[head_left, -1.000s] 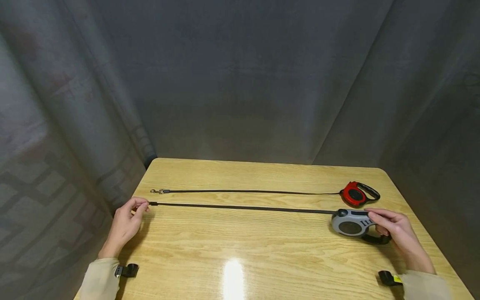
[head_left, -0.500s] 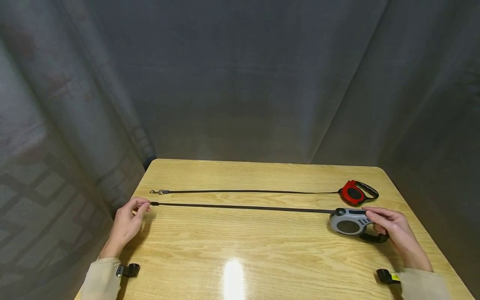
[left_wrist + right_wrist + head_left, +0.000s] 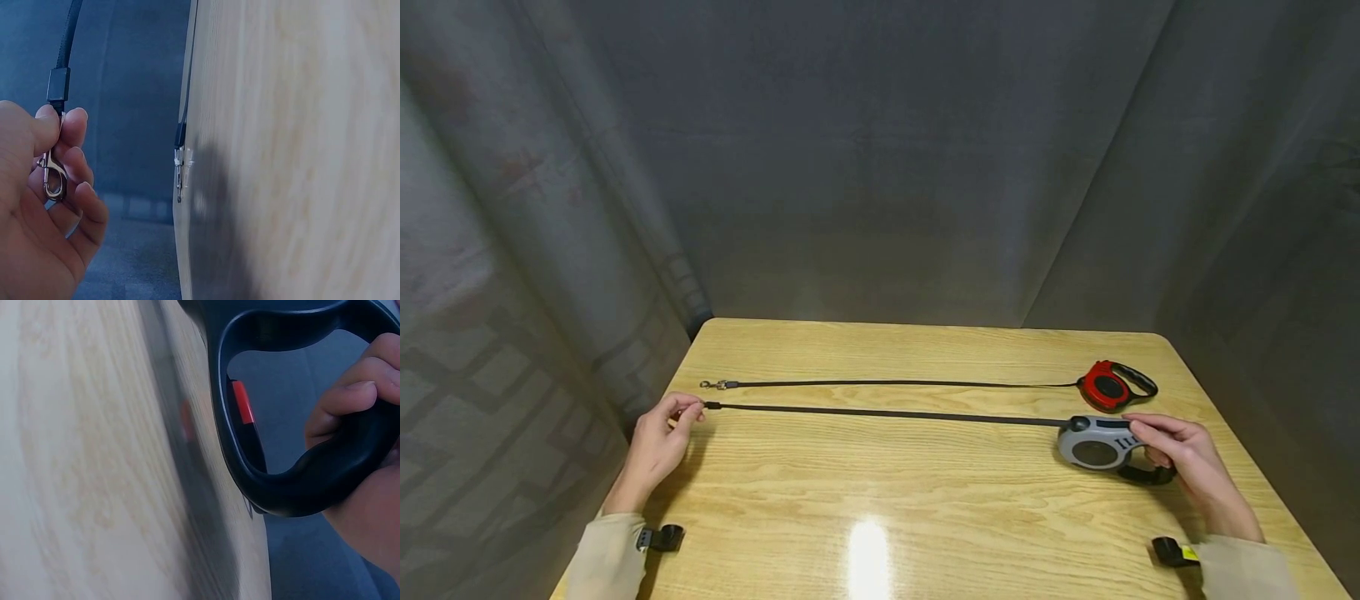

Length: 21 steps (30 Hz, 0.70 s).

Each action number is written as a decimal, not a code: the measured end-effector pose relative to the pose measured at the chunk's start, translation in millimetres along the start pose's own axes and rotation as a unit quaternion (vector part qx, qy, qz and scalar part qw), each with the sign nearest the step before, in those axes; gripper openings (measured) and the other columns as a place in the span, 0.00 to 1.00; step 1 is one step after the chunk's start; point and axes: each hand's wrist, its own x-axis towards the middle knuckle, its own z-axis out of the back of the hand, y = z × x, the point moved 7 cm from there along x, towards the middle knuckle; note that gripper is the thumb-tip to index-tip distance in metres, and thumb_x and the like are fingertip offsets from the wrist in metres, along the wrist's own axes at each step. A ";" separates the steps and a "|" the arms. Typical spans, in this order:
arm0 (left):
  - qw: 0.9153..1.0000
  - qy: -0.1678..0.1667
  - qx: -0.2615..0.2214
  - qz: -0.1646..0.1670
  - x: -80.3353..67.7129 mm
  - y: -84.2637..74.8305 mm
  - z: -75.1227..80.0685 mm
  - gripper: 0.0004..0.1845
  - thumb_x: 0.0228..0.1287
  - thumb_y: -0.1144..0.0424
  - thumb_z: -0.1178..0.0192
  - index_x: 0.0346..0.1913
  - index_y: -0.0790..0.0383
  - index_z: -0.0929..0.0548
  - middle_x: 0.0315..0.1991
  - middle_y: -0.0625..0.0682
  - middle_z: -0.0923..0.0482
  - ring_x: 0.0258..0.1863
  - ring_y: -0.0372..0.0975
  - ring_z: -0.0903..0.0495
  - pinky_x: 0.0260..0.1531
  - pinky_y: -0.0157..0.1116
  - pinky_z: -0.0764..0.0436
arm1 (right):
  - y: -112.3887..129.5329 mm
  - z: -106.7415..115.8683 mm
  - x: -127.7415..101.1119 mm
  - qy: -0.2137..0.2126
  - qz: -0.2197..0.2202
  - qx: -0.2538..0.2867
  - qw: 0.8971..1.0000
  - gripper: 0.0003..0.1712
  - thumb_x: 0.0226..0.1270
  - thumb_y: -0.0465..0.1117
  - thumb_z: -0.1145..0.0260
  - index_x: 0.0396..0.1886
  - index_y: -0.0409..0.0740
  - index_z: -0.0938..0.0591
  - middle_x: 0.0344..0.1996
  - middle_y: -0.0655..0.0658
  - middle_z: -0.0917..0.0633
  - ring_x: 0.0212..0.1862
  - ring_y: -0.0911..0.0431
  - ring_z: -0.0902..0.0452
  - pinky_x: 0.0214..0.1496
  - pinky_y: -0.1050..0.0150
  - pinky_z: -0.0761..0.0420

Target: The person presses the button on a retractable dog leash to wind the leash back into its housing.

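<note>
My right hand (image 3: 1201, 468) grips the black handle (image 3: 312, 487) of a grey retractable dog leash (image 3: 1094, 453) at the table's right side, fingers wrapped through the loop. From its case a black strap (image 3: 887, 414) runs straight across to my left hand (image 3: 655, 442). There, thumb and forefinger pinch the top of the metal snap hook (image 3: 54, 178) just below the strap's black end sleeve (image 3: 58, 84). The strap is held taut above the wood. Behind it lies a red retractable leash (image 3: 1105, 388), its strap (image 3: 880, 382) stretched out nearly parallel and its snap hook (image 3: 715, 384) at the left.
The light wooden table (image 3: 865, 475) has rounded far corners. Dark grey curtains (image 3: 865, 167) hang behind it and along both sides. A bright light reflection (image 3: 868, 554) shows on the wood near the front.
Both hands have come very slightly closer together, left hand a little to the right and the grey leash a little to the left. The grips stay the same; the red leash lies still.
</note>
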 end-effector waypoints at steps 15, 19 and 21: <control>1.000 0.003 -0.002 0.002 2.7 -3.2 -4.2 0.07 0.81 0.64 0.40 0.44 0.62 0.13 0.34 0.52 0.13 0.34 0.23 0.27 0.33 0.26 0.30 | -1.4 -5.3 1.3 -0.009 -0.014 -0.021 1.000 0.24 0.78 0.21 0.44 0.47 0.47 0.07 0.20 0.54 0.25 0.22 0.45 0.49 0.30 0.53 0.45; 1.000 0.002 0.000 0.001 3.4 -3.5 -5.2 0.07 0.81 0.64 0.40 0.44 0.62 0.13 0.34 0.52 0.13 0.34 0.23 0.27 0.33 0.26 0.30 | 0.2 -5.0 1.7 -0.006 -0.018 -0.032 0.999 0.23 0.78 0.22 0.43 0.47 0.49 0.07 0.20 0.55 0.24 0.22 0.45 0.49 0.30 0.53 0.44; 1.000 0.001 0.000 0.000 3.7 -3.6 -5.3 0.07 0.81 0.64 0.40 0.43 0.62 0.13 0.34 0.52 0.13 0.34 0.23 0.27 0.33 0.26 0.30 | 0.8 -4.9 2.2 -0.006 -0.022 -0.041 0.999 0.22 0.78 0.23 0.42 0.47 0.49 0.07 0.20 0.55 0.24 0.22 0.45 0.48 0.30 0.53 0.43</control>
